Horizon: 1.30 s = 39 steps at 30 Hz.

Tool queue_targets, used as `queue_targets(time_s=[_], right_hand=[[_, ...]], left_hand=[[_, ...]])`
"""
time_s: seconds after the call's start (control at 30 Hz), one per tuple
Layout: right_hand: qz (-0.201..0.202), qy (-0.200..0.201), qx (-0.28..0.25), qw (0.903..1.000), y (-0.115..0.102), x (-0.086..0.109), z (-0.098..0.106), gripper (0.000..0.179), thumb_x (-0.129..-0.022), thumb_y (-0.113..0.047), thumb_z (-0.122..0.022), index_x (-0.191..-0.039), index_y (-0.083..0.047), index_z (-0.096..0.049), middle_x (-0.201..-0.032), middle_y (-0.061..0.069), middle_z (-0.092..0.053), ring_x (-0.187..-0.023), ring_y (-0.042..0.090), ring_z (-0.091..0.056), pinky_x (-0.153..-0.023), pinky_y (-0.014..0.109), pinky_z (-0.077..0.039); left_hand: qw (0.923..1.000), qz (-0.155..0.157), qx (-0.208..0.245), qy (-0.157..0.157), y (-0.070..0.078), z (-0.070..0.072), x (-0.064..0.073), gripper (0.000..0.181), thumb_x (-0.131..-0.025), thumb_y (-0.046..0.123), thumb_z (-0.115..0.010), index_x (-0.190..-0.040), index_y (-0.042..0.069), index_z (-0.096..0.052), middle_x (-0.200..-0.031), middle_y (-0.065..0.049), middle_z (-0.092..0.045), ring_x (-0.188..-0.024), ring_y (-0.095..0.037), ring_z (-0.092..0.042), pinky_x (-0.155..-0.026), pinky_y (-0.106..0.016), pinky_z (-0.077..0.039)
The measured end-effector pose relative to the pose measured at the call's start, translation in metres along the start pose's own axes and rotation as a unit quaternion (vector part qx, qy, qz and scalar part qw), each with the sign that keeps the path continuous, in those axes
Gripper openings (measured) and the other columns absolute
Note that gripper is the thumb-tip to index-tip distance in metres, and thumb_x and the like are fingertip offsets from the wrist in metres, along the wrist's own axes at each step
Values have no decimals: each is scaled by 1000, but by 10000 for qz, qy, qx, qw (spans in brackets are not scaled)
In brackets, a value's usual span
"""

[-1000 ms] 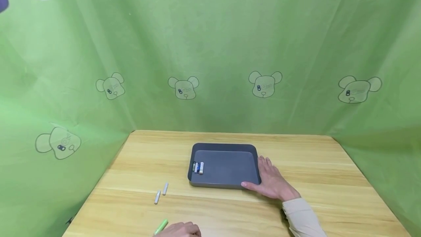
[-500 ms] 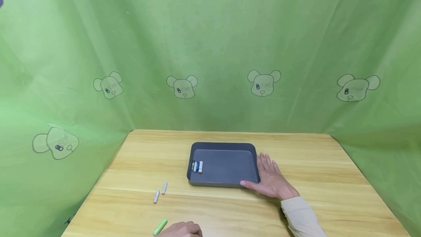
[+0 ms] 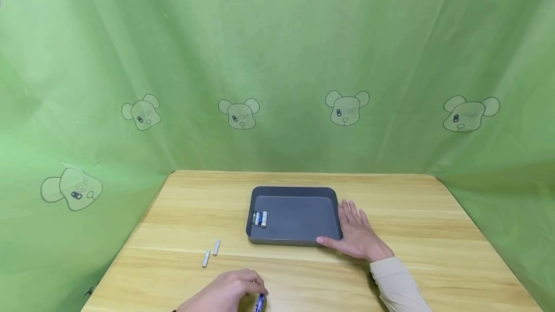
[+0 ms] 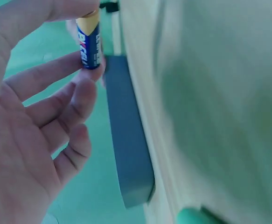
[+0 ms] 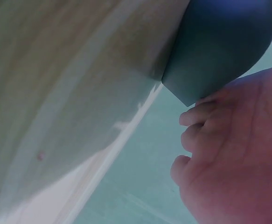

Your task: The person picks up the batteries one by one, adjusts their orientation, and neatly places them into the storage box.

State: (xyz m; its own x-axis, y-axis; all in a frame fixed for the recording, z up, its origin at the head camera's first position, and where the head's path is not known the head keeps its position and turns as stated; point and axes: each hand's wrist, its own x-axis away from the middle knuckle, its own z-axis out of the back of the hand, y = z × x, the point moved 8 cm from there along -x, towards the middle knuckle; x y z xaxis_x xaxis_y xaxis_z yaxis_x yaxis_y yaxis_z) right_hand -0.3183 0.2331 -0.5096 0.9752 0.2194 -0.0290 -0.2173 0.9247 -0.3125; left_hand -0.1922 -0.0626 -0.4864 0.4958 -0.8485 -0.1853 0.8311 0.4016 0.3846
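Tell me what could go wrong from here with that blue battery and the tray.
The left hand only pinches the blue battery, so it might slip and roll. The right hand lies against the tray; a push could shift the batteries inside. Two white cylinders lie loose on the table, perhaps easily knocked.

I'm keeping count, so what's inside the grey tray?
Inside the grey tray, what looks like four batteries lie side by side at its left end. The near wall covers a strip of floor just behind it, so anything there cannot be seen.
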Motion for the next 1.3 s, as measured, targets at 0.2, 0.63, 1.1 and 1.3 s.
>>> queue_targets(time_s=[0.2,0.63,1.1,1.3], right_hand=[[12,-16,-16,10000,-1,-1,1,127,-85,-82,-56,-160,11,-13,-169,32,-10,-158,50,-8,-127,67,-7],[6,26,-20,10000,0,0,0,127,-85,-82,-56,-159,12,-15,-169,32,-9,-158,51,-9,-127,68,-7],[-105,-85,-48,9999,0,1,0,127,-84,-82,-56,-160,10,-13,-170,31,-10,-158,53,-7,-125,72,-5],[-124,-101,-77,9998,0,0,-2,126,-85,-82,-57,-161,9,-12,-170,31,-11,-158,53,-6,-125,72,-6]], left_hand=[[9926,802,600,682,-23,27,4,47,-78,26,-86,-123,21,-73,-123,15,-67,-107,-4,-63,-88,-22,-55],[9664,1390,1460,1593,-75,62,-11,54,-76,21,-88,-127,27,-71,-130,4,-70,-97,-18,-61,-87,-41,-53],[9511,1770,1770,1807,-121,65,-34,56,-77,25,-90,-130,16,-71,-139,-12,-66,-87,-23,-55,-74,-34,-48],[9445,2017,1856,1809,-138,60,-44,57,-76,24,-90,-130,19,-71,-138,-6,-66,-94,-28,-58,-80,-29,-47]])
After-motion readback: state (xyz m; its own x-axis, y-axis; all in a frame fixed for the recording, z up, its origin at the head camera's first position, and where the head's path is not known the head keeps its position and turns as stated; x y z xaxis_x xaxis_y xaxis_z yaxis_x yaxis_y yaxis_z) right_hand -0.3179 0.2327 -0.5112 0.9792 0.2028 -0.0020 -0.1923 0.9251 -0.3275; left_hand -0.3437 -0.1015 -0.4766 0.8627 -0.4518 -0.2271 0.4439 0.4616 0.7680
